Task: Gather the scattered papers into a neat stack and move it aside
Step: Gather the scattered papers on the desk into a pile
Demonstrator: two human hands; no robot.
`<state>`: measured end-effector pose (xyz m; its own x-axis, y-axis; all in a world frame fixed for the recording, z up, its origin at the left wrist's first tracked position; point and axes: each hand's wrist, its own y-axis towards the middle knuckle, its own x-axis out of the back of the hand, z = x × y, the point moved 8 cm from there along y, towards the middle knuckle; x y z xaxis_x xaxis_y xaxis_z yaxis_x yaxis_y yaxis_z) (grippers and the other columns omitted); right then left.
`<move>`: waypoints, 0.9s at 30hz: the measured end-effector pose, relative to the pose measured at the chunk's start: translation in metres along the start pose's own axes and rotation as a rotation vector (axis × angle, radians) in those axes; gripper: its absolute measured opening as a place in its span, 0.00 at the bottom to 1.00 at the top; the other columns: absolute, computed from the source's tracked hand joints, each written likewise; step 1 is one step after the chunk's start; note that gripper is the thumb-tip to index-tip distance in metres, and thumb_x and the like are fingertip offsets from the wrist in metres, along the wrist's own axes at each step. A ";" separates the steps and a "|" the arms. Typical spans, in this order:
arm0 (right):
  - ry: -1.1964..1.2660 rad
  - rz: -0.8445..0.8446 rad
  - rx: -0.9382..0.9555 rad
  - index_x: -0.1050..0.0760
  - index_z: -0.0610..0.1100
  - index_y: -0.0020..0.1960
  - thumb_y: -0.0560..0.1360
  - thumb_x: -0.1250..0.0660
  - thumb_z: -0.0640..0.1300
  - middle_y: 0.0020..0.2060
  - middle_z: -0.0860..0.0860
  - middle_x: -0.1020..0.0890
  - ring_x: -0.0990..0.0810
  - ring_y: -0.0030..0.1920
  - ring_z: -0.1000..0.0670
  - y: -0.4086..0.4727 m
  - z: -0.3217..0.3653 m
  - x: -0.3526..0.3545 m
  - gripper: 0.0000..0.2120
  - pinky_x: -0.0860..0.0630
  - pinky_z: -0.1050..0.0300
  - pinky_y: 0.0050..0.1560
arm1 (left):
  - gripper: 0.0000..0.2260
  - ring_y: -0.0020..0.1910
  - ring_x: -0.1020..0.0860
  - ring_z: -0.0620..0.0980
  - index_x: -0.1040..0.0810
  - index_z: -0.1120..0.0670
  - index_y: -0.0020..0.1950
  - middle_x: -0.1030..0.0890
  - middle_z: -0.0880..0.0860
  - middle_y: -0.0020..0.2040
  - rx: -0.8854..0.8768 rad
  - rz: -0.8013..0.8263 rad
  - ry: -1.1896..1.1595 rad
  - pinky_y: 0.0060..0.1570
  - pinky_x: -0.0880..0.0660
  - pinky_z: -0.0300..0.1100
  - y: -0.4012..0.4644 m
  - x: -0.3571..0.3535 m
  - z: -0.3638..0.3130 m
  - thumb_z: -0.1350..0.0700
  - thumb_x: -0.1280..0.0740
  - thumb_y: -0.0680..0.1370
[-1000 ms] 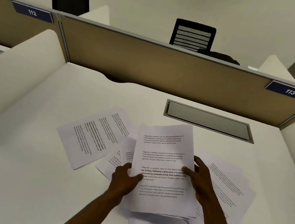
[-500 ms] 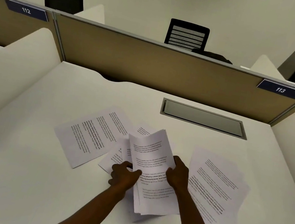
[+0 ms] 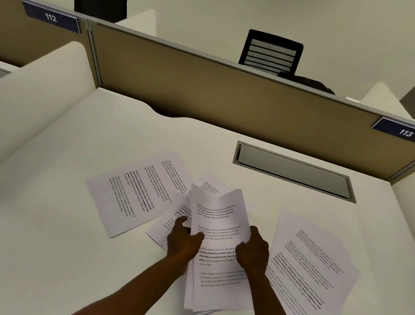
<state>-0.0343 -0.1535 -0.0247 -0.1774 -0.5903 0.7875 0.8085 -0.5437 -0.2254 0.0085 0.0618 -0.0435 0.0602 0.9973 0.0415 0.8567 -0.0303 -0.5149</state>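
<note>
Left hand (image 3: 183, 240) and right hand (image 3: 253, 253) grip bowed sheaf (image 3: 218, 230), seemingly off desk (image 3: 36, 238).

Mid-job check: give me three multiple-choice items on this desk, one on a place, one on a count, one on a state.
1. Where is the grey hatch? A near edge B far right of desk C on divider
2. How many numbered signs read clearly? A one B two C four
3. The bundle is A flat on desk B bowed between both hands C rolled

Answers: 1 B, it sits beyond the papers, below sign 113. 2 B, sign 112 and 113. 3 B, left hand and right hand squeeze its sides.
</note>
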 end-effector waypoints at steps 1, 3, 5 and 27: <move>0.018 -0.002 -0.002 0.28 0.39 0.61 0.73 0.37 0.35 0.52 0.42 0.17 0.18 0.49 0.41 0.000 -0.001 0.000 0.17 0.20 0.50 0.50 | 0.23 0.46 0.20 0.45 0.30 0.47 0.66 0.19 0.55 0.59 -0.021 0.015 0.024 0.34 0.21 0.34 0.000 -0.004 -0.001 0.60 0.27 0.75; 0.051 -0.005 0.000 0.28 0.39 0.62 0.73 0.36 0.35 0.53 0.42 0.17 0.19 0.49 0.42 0.000 -0.002 -0.001 0.17 0.21 0.53 0.49 | 0.22 0.54 0.20 0.48 0.29 0.49 0.69 0.22 0.55 0.65 -0.080 0.054 0.112 0.47 0.18 0.40 -0.003 -0.012 -0.005 0.59 0.29 0.76; 0.075 -0.009 0.007 0.28 0.39 0.63 0.74 0.36 0.35 0.55 0.42 0.18 0.19 0.51 0.42 -0.001 -0.003 -0.003 0.17 0.24 0.57 0.48 | 0.29 0.66 0.25 0.52 0.38 0.50 0.77 0.27 0.53 0.71 -0.155 0.083 0.239 0.62 0.25 0.46 -0.008 -0.020 -0.009 0.59 0.32 0.78; 1.122 0.052 -0.232 0.25 0.41 0.65 0.74 0.29 0.32 0.57 0.44 0.16 0.17 0.56 0.41 -0.027 -0.003 -0.033 0.21 0.22 0.38 0.61 | 0.22 0.60 0.21 0.53 0.30 0.51 0.71 0.22 0.54 0.66 -0.280 0.365 0.646 0.59 0.21 0.50 0.055 0.015 -0.090 0.54 0.32 0.79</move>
<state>-0.0519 -0.1209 -0.0466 -0.6414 -0.7514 -0.1552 0.7273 -0.5309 -0.4349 0.1025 0.0694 0.0062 0.5739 0.6876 0.4449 0.8175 -0.4487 -0.3610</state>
